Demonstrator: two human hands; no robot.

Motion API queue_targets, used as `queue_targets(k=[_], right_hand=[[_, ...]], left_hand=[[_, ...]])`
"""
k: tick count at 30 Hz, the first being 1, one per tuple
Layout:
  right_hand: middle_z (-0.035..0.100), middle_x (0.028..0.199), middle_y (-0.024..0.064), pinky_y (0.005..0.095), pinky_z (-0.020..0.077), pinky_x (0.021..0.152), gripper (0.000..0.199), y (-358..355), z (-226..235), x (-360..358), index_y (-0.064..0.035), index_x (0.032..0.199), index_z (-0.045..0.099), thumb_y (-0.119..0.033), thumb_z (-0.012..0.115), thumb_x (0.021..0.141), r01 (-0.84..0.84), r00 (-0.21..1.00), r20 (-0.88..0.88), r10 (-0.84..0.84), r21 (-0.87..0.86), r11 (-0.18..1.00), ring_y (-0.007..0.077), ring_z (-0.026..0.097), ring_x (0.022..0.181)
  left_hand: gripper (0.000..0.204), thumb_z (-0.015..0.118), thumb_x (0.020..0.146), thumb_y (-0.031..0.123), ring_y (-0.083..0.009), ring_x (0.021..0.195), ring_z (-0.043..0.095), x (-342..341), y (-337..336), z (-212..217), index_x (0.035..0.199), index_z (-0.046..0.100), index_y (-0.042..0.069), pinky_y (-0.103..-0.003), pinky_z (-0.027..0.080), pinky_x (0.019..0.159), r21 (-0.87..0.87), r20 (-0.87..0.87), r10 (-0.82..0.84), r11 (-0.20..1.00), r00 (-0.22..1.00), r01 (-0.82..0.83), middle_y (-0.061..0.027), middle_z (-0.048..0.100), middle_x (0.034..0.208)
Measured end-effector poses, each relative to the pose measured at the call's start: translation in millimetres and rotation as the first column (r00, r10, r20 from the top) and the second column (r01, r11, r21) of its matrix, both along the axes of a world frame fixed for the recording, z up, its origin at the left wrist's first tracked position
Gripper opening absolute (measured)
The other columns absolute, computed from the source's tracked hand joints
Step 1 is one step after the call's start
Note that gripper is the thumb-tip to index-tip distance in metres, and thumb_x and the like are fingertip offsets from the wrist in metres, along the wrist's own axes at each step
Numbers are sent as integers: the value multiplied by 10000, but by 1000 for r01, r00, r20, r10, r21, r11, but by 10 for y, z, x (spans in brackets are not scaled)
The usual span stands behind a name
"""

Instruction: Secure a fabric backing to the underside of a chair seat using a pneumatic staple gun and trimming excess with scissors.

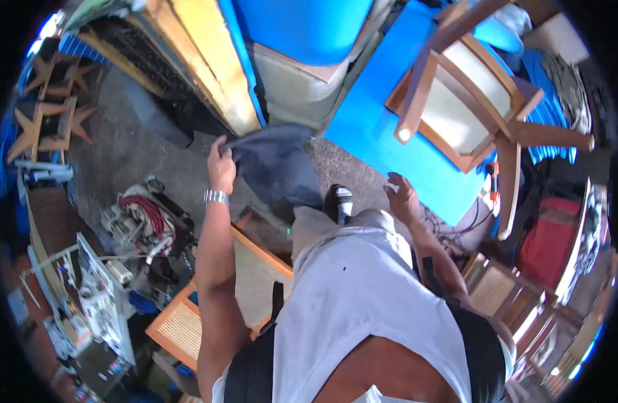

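My left hand is closed on the upper left edge of a dark grey cloth. The cloth hangs in front of my legs, its lower part close to my thigh and foot. To the right, my right hand is held with its fingers apart and nothing in them. It is near the lower left edge of a bright blue flat surface. On that surface lies an upturned wooden chair frame with a pale panel and its legs sticking up.
Yellow-and-wood boards and a blue-topped stack stand ahead. At left are a heap of cords and tools and a cluttered bench. A wooden frame with woven cane lies beside my left arm; more chairs stand at right.
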State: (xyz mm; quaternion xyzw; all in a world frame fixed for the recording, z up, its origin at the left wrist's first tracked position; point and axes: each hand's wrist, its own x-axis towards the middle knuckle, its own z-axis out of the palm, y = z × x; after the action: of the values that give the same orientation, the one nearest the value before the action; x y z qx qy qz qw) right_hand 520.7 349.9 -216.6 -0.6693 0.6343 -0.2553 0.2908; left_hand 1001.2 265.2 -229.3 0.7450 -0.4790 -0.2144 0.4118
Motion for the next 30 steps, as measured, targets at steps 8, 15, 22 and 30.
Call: queue_targets(k=[8,15,22,30], right_hand=[[559,1311,228,496,475,958,743,865,48,334,-53,1454,391,-222,742,822,155,980,-150,-133,145,977,423,562,1175],[556,1321,173,455,491,971,771,436,-163,1102,-31,1475,353,-194,748,833,-36,880,475,-6,80,996,316,585,1164],[666,1054,87,368,552,851,355,-16,1060,1647,5,1275,558,-9,527,922,0,260,867,-425,440,898,212,664,919],[678,1066,104,381,557,828,280,-295,1677,1294,10,1195,595,-156,588,969,-245,506,858,-86,239,940,219,669,924]], left_hand=[[365,673,907,258,-264,1043,671,-1091,-627,1305,1187,671,24,-380,505,935,209,-207,-970,82,126,975,-153,709,1108],[685,720,868,344,-241,1175,563,-2010,-226,3050,1407,474,2,-352,415,1018,-479,-453,-859,9,-239,878,-222,584,1302],[1214,671,648,819,-473,1373,377,-1259,-709,2173,1459,379,-35,-538,212,1176,174,315,-943,167,106,970,-303,447,1447],[456,646,912,406,-384,1103,636,-805,64,2412,1210,635,62,-466,500,911,396,-214,-918,232,335,889,-230,680,1146]])
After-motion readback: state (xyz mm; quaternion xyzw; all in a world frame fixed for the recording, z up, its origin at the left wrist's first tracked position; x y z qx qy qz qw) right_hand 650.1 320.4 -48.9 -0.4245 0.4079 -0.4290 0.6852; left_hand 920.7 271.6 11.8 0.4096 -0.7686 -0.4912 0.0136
